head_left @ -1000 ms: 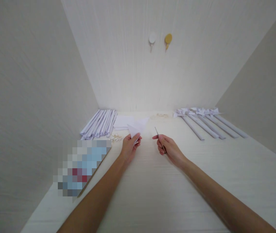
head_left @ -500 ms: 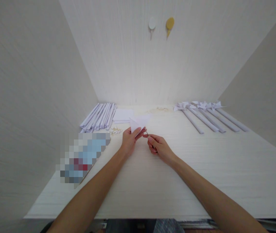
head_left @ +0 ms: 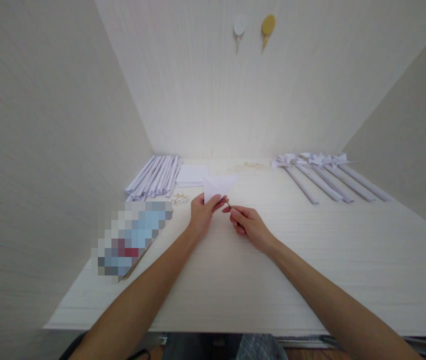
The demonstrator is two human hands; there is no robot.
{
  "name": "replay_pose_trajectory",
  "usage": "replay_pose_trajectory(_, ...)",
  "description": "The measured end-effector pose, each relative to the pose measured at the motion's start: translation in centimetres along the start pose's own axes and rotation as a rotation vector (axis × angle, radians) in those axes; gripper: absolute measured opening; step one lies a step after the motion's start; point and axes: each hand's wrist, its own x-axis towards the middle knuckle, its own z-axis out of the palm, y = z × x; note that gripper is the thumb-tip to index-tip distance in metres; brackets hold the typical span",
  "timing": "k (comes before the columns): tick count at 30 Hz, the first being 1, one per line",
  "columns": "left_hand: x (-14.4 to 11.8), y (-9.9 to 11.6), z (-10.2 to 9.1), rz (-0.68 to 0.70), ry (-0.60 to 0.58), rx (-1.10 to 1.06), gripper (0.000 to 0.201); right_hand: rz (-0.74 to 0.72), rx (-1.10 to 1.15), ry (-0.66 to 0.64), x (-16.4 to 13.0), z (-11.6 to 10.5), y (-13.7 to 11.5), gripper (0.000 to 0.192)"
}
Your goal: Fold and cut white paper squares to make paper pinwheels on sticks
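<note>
I am looking down at two bare arms reaching out over the pale tabletop (head_left: 310, 260). The left hand (head_left: 201, 215) is pinching a folded white paper piece (head_left: 216, 186) between thumb and fingers, so the hand is nearly closed on it. The paper is sticking up just past the fingertips, off the tabletop.

The right hand (head_left: 248, 224) is curling shut around a thin dark pin (head_left: 228, 204). Only the tip is poking out, and it is pointing at the paper, right beside the left thumb. I cannot tell if the tip is touching the paper yet.

Far past the left hand, a bunch of rolled paper sticks (head_left: 155, 176) is lying side by side, with flat white sheets (head_left: 191, 175) next to them and a little heap of small pale bits (head_left: 179, 198) nearer in. Far past the right hand, finished paper pinwheels (head_left: 323, 172) are lying in a row.

I think this is the step of pushing the pin through the middle of the folded paper. The next move is calling for a steady left hand and a slow, straight push, keeping the sharp tip away from the fingers behind.
</note>
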Motion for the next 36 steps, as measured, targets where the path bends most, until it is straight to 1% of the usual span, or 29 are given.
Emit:
replay_pose_trajectory(6, 0.15, 0.02, -0.04, 0.02, -0.028, 0.034, 0.018, 0.009, 0.011, 0.049, -0.24, -0.05, -0.16, 0.035)
replay_pose_trajectory(12, 0.17, 0.23, -0.19, 0.018, -0.065, 0.069, 0.016, 0.035, 0.032, 0.028, -0.33, -0.37, -0.31, 0.036)
replay_pose_trajectory(26, 0.32, 0.19, -0.35, 0.028, -0.075, 0.092, 0.015, 0.042, 0.051, 0.028, -0.34, -0.44, -0.21, 0.036)
replay_pose_trajectory(33, 0.44, 0.02, -0.54, 0.031, -0.088, 0.104, 0.017, 0.043, 0.03, 0.062, -0.41, -0.36, -0.23, 0.037)
replay_pose_trajectory(36, 0.4, 0.1, -0.53, 0.029, -0.086, 0.107, 0.017, 0.045, 0.026, 0.046, -0.38, -0.45, -0.26, 0.038)
